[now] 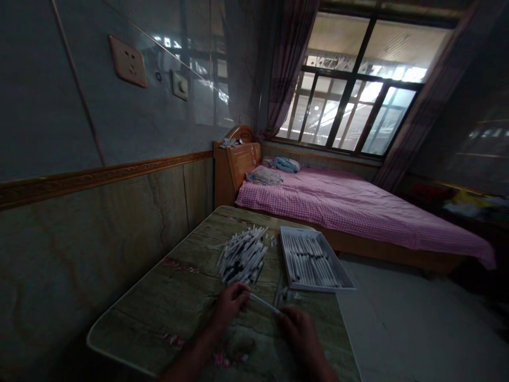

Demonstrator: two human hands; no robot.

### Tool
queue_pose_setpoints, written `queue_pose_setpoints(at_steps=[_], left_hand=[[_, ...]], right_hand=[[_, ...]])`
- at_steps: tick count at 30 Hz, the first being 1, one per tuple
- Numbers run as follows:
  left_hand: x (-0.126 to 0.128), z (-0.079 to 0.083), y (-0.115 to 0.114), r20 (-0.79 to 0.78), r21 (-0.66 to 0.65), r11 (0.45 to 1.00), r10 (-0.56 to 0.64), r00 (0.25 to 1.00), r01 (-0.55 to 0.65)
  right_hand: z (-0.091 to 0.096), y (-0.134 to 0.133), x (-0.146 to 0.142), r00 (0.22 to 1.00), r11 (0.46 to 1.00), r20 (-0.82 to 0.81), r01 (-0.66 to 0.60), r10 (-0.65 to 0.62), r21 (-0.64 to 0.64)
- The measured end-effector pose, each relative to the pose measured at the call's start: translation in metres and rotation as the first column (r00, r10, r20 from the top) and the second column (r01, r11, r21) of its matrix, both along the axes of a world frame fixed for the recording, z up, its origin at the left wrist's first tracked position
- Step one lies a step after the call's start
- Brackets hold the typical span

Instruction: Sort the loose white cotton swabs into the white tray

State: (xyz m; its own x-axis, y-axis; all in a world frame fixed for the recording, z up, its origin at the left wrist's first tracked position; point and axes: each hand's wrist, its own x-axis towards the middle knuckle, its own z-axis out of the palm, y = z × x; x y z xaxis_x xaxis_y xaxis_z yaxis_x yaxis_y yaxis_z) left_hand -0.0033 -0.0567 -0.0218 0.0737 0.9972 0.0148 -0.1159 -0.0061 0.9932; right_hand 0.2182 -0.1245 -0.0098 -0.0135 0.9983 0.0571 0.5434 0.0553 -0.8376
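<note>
You're pinching a thin white stick (264, 304) between left hand (234, 298) and right hand (299, 327), one near each end, over the table (147, 307). Beyond, the shallow tray (338, 273) is seemingly jutting past the table's edge; a knock from your right hand could be tipping it.

Dim in here! Daylight blazes through the window (352, 79) well beyond the right hand (300, 330), glaring off the tiled wall (199, 63) beyond the left hand (231, 301); the surface (159, 305) beneath both sits shadowed, frame edges stretched.
</note>
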Motion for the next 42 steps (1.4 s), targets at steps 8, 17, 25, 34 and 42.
queue_pose_setpoints(at_steps=[8, 17, 25, 34, 42], left_hand=[[-0.001, 0.003, 0.002, 0.169, -0.027, 0.999, 0.041, 0.985, -0.037], [0.001, 0.001, 0.006, 0.138, -0.064, 0.998, 0.019, 0.990, -0.010], [0.002, 0.003, 0.005, 0.153, -0.104, 0.995, 0.009, 0.988, 0.007], [0.002, 0.002, 0.007, 0.097, -0.103, 0.994, -0.020, 0.995, 0.030], [0.003, 0.005, 0.005, 0.068, -0.097, 0.995, 0.004, 0.998, 0.003]], right_hand=[[0.009, 0.020, 0.017, 0.996, 0.996, 0.035, 0.086, -0.087, 0.030], [0.060, 0.075, 0.082, 0.746, 0.928, 0.588, 0.373, -0.314, 0.022], [0.059, 0.106, 0.077, 0.640, 0.907, 0.719, 0.420, -0.271, -0.031], [0.059, 0.106, 0.065, 0.610, 0.911, 0.765, 0.405, -0.208, -0.075], [0.066, 0.103, 0.064, 0.608, 0.921, 0.780, 0.372, -0.146, -0.117]])
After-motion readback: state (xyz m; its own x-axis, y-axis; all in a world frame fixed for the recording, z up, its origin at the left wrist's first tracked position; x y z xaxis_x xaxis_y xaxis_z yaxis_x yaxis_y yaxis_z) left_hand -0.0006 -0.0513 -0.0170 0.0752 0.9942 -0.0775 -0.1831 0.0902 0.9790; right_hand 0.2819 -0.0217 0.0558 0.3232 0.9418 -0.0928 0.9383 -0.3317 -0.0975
